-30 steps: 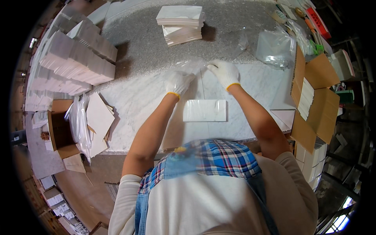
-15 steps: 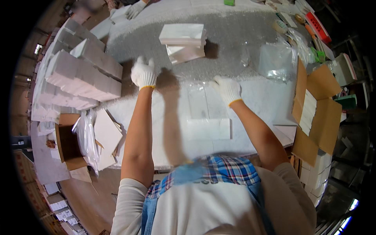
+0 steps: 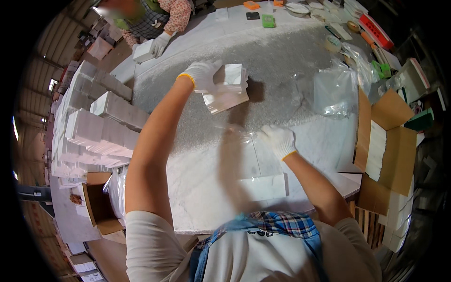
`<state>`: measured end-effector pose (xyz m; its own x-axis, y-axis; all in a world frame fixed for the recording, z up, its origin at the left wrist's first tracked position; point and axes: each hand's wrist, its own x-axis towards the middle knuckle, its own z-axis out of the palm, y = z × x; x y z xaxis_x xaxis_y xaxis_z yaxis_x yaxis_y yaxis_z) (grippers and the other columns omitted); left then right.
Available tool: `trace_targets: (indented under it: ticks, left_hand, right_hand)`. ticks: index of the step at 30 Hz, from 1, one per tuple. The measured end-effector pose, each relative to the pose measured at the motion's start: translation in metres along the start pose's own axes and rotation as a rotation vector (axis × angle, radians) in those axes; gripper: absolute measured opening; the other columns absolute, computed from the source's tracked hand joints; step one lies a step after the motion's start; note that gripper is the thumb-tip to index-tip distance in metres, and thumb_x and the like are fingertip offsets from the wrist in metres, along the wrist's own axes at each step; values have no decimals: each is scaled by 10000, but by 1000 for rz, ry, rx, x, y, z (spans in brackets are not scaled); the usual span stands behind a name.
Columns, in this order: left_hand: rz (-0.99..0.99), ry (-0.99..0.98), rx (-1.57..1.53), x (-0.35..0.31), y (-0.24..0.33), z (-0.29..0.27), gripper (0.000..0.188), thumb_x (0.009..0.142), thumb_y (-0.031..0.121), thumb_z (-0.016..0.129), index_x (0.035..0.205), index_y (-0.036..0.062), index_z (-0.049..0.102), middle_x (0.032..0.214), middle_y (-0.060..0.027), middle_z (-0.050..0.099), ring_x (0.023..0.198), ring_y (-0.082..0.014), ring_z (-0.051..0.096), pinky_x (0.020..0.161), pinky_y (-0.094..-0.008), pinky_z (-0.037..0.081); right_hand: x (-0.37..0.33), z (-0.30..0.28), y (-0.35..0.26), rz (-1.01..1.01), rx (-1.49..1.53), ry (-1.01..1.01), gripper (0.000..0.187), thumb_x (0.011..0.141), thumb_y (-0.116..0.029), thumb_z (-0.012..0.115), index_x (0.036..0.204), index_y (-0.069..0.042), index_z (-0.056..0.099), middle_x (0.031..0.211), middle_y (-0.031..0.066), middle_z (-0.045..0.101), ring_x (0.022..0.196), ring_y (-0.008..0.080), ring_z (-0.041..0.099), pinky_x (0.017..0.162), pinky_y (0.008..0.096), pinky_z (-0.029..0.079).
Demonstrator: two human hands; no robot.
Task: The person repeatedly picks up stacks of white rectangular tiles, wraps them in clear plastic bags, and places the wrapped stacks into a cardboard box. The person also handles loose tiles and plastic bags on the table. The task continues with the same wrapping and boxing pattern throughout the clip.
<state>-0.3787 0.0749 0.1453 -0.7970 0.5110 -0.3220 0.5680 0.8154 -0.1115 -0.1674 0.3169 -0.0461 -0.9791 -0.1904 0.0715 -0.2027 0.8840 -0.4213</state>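
My left hand [image 3: 203, 76], in a white knit glove, reaches over the left end of a small stack of white marble-look tiles [image 3: 231, 75]. Its fingers are stretched out across the top of the stack; the thumb side is partly hidden. Nearer to me, my gloved right hand [image 3: 278, 140] has its fingertips together at the edge of a clear plastic bag [image 3: 248, 136]. The bag runs toward me, and a white tile piece [image 3: 265, 185] lies at its near end. My left arm's shadow falls across the bag.
Tall stacks of white tiles [image 3: 101, 127] stand at left, above an open carton [image 3: 101, 207]. At right are clear plastic bags [image 3: 334, 89] and a carton with white tiles [image 3: 376, 150]. Across the table, a co-worker's gloved hands [image 3: 162, 43] hold a white block [image 3: 143, 50].
My left hand has moved forward and right, from beside the tall stacks onto the small tile stack. The right hand stays at the bag's edge. The view has tilted up, showing more of the co-worker.
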Motion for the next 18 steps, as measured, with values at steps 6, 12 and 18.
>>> trace_targets:
  ticks: [6, 12, 18]
  left_hand:
    - [5, 54, -82, -6, 1, 0, 948, 591, 312, 849, 1447, 56, 533, 1243, -281, 652, 1181, -439, 628, 995, -468, 519]
    - [26, 427, 50, -48, 16, 11, 710, 625, 375, 822, 1232, 56, 637, 1150, -236, 692, 1143, -402, 640, 982, -472, 514]
    - [82, 275, -223, -124, 101, 25, 667, 616, 374, 853, 1158, 49, 641, 1045, -197, 667, 1069, -394, 627, 918, -477, 522]
  right_hand:
    - [1, 14, 5, -3, -16, 23, 328, 1000, -424, 508, 911, -162, 684, 914, 101, 749, 830, 339, 730, 760, 478, 577]
    - [1, 3, 0, -7, 33, -44, 356, 1024, -440, 459, 1044, -163, 682, 1105, 108, 737, 985, 328, 721, 836, 468, 571]
    - [0, -22, -8, 4, -54, -216, 371, 1048, -416, 415, 1160, -184, 682, 1172, 115, 717, 1068, 307, 703, 913, 465, 555]
